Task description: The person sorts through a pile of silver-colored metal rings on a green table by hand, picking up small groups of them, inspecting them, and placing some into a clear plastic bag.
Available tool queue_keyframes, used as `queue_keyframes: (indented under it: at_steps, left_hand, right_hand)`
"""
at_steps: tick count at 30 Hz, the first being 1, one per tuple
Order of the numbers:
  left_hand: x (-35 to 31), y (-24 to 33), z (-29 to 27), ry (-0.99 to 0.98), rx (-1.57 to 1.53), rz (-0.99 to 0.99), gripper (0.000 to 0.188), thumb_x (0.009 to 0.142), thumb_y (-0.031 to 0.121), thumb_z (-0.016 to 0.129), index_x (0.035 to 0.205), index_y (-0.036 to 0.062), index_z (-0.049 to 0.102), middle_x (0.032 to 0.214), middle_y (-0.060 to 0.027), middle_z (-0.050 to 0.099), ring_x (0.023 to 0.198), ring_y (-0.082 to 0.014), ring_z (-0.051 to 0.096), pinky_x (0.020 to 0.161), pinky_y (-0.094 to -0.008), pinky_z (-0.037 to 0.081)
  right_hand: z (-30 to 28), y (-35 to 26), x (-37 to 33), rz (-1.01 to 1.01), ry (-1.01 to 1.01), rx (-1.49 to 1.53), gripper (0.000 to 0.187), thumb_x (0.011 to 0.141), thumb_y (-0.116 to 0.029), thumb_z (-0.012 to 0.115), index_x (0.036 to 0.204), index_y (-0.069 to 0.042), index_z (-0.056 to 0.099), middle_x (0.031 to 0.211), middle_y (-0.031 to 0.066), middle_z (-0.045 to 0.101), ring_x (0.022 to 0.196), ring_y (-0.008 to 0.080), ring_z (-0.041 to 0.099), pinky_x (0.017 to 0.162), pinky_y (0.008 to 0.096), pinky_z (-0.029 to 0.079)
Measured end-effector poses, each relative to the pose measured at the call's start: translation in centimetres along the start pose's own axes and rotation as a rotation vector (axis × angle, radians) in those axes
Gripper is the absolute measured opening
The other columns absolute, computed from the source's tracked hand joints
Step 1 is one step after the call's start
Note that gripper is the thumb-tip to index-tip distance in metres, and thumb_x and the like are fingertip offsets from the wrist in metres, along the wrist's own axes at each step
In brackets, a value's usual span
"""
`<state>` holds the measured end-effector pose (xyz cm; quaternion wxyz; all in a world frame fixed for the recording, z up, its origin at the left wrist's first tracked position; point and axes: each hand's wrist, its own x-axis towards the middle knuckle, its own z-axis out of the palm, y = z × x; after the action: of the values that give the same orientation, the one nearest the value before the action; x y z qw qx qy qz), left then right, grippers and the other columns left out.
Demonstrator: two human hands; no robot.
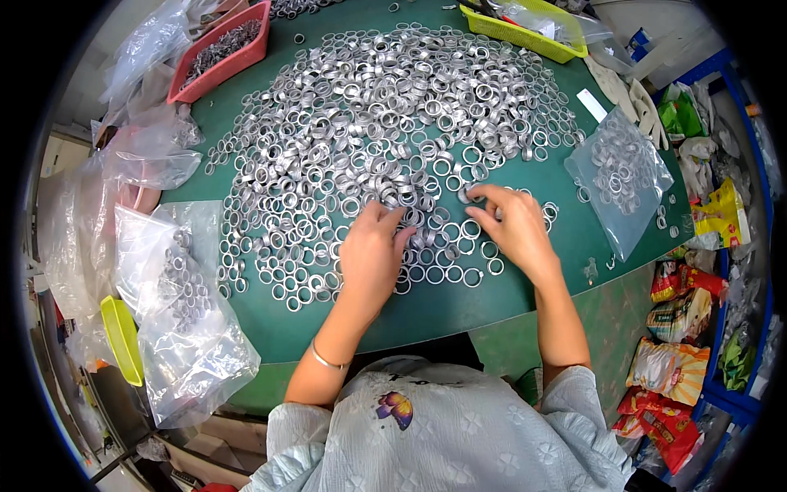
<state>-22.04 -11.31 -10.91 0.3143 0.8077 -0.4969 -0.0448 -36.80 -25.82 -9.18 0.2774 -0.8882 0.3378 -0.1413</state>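
A wide, loose heap of silver metal rings (385, 127) spreads over the green tabletop (275, 332), piled thickest toward the far side. My left hand (373, 252) rests at the near edge of the heap, its fingers curled and thumb drawn in. Whatever it holds among the rings is hidden. To its right, my right hand (518, 230) has its index finger and thumb around a small metal ring (464, 194) at their tips. Between and in front of the hands, single rings (436, 275) lie flat in a thin layer.
Clear plastic bags with rings inside lie at the left (184, 312) and right (619, 176). A pink basket (221, 53) of small metal parts stands far left, a yellow-green basket (525, 37) far right. A blue shelf (769, 303) with colourful packages stands at the right.
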Motion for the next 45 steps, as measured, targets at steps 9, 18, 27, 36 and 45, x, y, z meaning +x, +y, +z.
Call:
queue_keyframes:
  at_steps: [9,18,27,36,45]
  left_hand:
    - [-0.6,-1.9,-3.4,-0.126,-1.782,-0.707,0.01,0.084,0.01,0.064,0.088,0.0029,0.06,0.082,-0.0037,0.056,0.069,-0.0073,0.048,0.045,-0.0156,0.032]
    - [-3.1,-2.7,-1.8,-0.237,-1.7,-0.663,0.017,0.083,0.011,0.066,0.097,0.0027,0.063,0.106,-0.0083,0.06,0.075,-0.0103,0.05,0.048,-0.0159,0.032]
    - [-3.8,-0.5,-2.9,-0.307,-1.82,-0.702,0.012,0.088,0.012,0.059,0.092,0.0003,0.062,0.103,-0.0083,0.058,0.073,-0.0113,0.051,0.05,-0.0186,0.036]
    - [-5.6,-2.1,-2.3,-0.289,-1.916,-0.733,0.02,0.09,0.021,0.055,0.08,0.0033,0.054,0.082,-0.0129,0.06,0.062,-0.0143,0.053,0.04,-0.0185,0.034]
    - [-2.4,-3.2,-2.6,0.072,-0.346,-0.196,0.017,0.077,0.01,0.069,0.093,0.0028,0.066,0.068,-0.0082,0.063,0.061,-0.0136,0.06,0.052,-0.0232,0.045]
  right_hand:
    - [2.7,-0.3,0.7,-0.132,-0.016,0.182,0.018,0.078,-0.012,0.066,0.093,-0.003,0.067,0.074,0.0119,0.065,0.057,0.0218,0.057,0.056,0.032,0.045]
    - [2.6,-4.6,0.0,-0.091,-0.226,0.624,0.025,0.078,-0.01,0.067,0.102,-0.002,0.064,0.068,0.0055,0.06,0.057,0.0109,0.051,0.055,0.0272,0.042]
    - [2.5,-4.5,-1.3,0.023,-0.167,0.726,0.02,0.08,-0.007,0.064,0.099,-0.003,0.065,0.068,0.0061,0.061,0.062,0.013,0.056,0.057,0.028,0.044]
    - [5.0,-3.7,0.3,-0.299,-0.039,-0.029,0.008,0.078,-0.008,0.063,0.084,-0.003,0.064,0.076,0.0119,0.058,0.065,0.0297,0.058,0.056,0.0377,0.045]
    - [2.9,-1.8,0.6,0.5,-0.38,1.786,0.018,0.092,-0.018,0.051,0.1,-0.003,0.057,0.069,0.0006,0.05,0.053,0.0081,0.043,0.04,0.0184,0.028]
